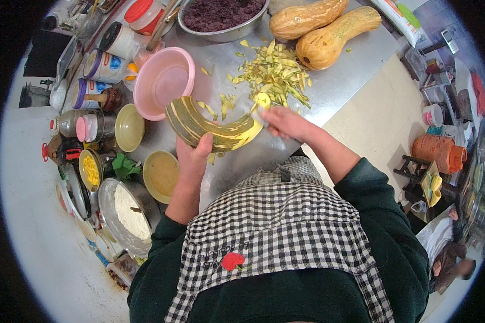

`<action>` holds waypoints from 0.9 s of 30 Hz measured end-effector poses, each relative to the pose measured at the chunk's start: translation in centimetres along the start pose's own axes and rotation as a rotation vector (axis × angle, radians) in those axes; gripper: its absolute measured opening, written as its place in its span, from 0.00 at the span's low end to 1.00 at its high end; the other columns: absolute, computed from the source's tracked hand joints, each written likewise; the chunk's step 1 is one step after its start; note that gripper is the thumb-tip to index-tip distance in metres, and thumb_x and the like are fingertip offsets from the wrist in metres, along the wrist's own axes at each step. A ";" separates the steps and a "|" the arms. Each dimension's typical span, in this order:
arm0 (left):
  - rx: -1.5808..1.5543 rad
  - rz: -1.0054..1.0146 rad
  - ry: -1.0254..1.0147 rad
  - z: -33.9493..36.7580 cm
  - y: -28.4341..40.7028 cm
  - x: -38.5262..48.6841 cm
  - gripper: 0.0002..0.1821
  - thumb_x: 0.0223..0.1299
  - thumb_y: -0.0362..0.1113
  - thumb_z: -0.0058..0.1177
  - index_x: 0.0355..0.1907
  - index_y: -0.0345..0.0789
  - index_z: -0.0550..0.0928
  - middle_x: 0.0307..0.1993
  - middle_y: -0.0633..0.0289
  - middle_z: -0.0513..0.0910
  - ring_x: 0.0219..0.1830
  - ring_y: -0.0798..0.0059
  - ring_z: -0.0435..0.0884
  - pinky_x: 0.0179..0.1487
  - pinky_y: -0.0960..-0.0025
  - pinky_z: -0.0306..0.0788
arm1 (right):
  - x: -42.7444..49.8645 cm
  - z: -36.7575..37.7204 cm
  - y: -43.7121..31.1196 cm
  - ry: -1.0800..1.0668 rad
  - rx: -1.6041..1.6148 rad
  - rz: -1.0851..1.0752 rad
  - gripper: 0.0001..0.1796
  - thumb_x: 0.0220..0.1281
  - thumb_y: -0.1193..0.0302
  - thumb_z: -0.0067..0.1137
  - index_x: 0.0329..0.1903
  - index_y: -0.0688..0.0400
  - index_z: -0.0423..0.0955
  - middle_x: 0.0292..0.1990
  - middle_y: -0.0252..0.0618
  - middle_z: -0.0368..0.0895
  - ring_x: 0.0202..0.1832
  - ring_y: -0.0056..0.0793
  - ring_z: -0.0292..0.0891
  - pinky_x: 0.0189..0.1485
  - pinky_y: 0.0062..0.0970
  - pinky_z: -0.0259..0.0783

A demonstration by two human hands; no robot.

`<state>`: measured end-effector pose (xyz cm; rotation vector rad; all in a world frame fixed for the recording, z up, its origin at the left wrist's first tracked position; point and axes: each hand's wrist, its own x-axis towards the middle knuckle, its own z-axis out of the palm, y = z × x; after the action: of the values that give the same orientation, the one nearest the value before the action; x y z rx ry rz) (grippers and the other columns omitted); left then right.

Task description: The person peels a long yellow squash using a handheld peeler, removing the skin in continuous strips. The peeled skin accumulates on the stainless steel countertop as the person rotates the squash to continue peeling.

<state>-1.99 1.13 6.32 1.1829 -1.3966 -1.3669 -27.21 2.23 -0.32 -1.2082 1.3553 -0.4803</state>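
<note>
My left hand [195, 151] grips a curved, green-striped squash [202, 127] from below, near its wide end. The squash's narrow end, at the right, is partly peeled and shows yellow flesh. My right hand [283, 122] is closed at that end around a small tool, mostly hidden, probably a peeler [262, 108], with yellow peel on it. Beyond my hands a heap of yellow-green peelings [277, 72] lies on the metal table [357, 66], with a few loose strips nearer the squash. Two whole tan squashes [331, 38] lie behind the heap.
A pink plastic basin [165, 84] stands left of the squash, with a metal bowl of purple mash [222, 38] beyond. Along the left are jars, shallow bowls [161, 176] and a large metal bowl of flour [135, 214]. Far right are a gas cylinder [434, 151] and another person [448, 262].
</note>
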 end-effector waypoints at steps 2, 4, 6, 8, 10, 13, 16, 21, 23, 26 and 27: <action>-0.015 0.004 0.011 0.0 -0.1 -0.1 0.22 0.55 0.37 0.50 0.51 0.27 0.69 0.43 0.50 0.80 0.44 0.67 0.79 0.52 0.66 0.72 | 1.3 0.1 0.5 0.409 -0.369 -0.154 0.25 0.67 0.52 0.42 0.35 0.65 0.70 0.28 0.54 0.78 0.32 0.51 0.76 0.37 0.44 0.69; -0.031 0.007 0.023 0.0 -0.2 -0.1 0.22 0.55 0.37 0.50 0.51 0.27 0.69 0.43 0.51 0.80 0.44 0.67 0.79 0.52 0.66 0.72 | 2.2 0.2 1.5 0.433 -0.383 -0.112 0.26 0.67 0.51 0.42 0.36 0.65 0.70 0.30 0.58 0.78 0.35 0.56 0.75 0.40 0.46 0.69; -0.040 -0.009 0.051 0.0 -0.4 0.0 0.22 0.56 0.37 0.49 0.51 0.27 0.69 0.43 0.51 0.80 0.44 0.67 0.80 0.52 0.65 0.72 | 2.8 0.4 2.7 0.439 -0.377 -0.088 0.26 0.67 0.52 0.42 0.36 0.66 0.70 0.32 0.59 0.78 0.37 0.58 0.74 0.42 0.47 0.68; -0.048 -0.026 0.068 -0.1 -0.5 0.0 0.21 0.56 0.36 0.48 0.51 0.27 0.69 0.42 0.51 0.80 0.43 0.67 0.80 0.52 0.65 0.73 | 3.0 0.6 3.4 0.401 -0.357 -0.060 0.25 0.67 0.52 0.42 0.36 0.66 0.70 0.32 0.59 0.78 0.38 0.58 0.74 0.42 0.47 0.68; -0.055 -0.034 0.082 0.0 -0.6 0.0 0.21 0.57 0.35 0.48 0.51 0.28 0.69 0.42 0.51 0.80 0.43 0.67 0.80 0.51 0.65 0.73 | 2.5 0.9 3.5 0.371 -0.258 -0.048 0.26 0.67 0.52 0.42 0.37 0.66 0.69 0.30 0.57 0.78 0.34 0.54 0.76 0.40 0.44 0.69; -0.046 0.029 0.063 0.1 -0.7 0.0 0.19 0.58 0.33 0.46 0.51 0.28 0.69 0.42 0.51 0.80 0.43 0.68 0.80 0.51 0.66 0.73 | 1.0 1.4 2.5 0.163 -0.073 -0.018 0.27 0.68 0.50 0.41 0.37 0.66 0.70 0.25 0.48 0.77 0.26 0.41 0.75 0.32 0.37 0.70; -0.058 0.048 0.054 0.2 -0.5 0.0 0.18 0.57 0.33 0.46 0.50 0.28 0.70 0.42 0.52 0.80 0.43 0.68 0.80 0.51 0.66 0.73 | -0.7 2.2 1.0 -0.092 0.215 0.072 0.28 0.68 0.48 0.40 0.36 0.63 0.71 0.20 0.37 0.73 0.19 0.26 0.68 0.24 0.26 0.66; -0.023 -0.005 0.035 0.3 0.0 -0.5 0.19 0.57 0.35 0.48 0.50 0.27 0.70 0.41 0.53 0.80 0.43 0.68 0.79 0.51 0.66 0.73 | -0.3 2.2 -0.4 0.008 0.366 0.010 0.27 0.69 0.48 0.39 0.31 0.60 0.72 0.17 0.30 0.70 0.17 0.18 0.64 0.20 0.19 0.62; -0.022 0.035 0.030 0.6 -0.1 -0.4 0.20 0.57 0.36 0.48 0.50 0.27 0.70 0.41 0.53 0.80 0.43 0.68 0.79 0.50 0.66 0.73 | 0.1 2.1 -0.3 0.210 0.089 0.015 0.26 0.68 0.50 0.40 0.30 0.62 0.72 0.17 0.35 0.72 0.19 0.24 0.68 0.24 0.25 0.67; -0.028 0.055 0.035 0.8 -0.4 -0.7 0.20 0.57 0.36 0.48 0.50 0.27 0.70 0.42 0.53 0.80 0.43 0.68 0.79 0.50 0.66 0.72 | -0.1 2.4 -0.1 0.174 0.002 0.100 0.24 0.68 0.54 0.41 0.31 0.64 0.72 0.18 0.40 0.75 0.23 0.34 0.73 0.31 0.32 0.70; -0.028 0.053 0.027 0.8 -0.5 -0.7 0.20 0.57 0.36 0.48 0.50 0.27 0.70 0.42 0.53 0.80 0.43 0.68 0.79 0.51 0.66 0.72 | -0.6 2.5 -0.1 0.099 0.080 0.155 0.23 0.67 0.55 0.42 0.33 0.64 0.72 0.20 0.42 0.76 0.26 0.38 0.75 0.34 0.34 0.70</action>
<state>-2.57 1.99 5.80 1.1345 -1.3761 -1.3255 -25.05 3.68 -0.50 -1.0169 1.4878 -0.4845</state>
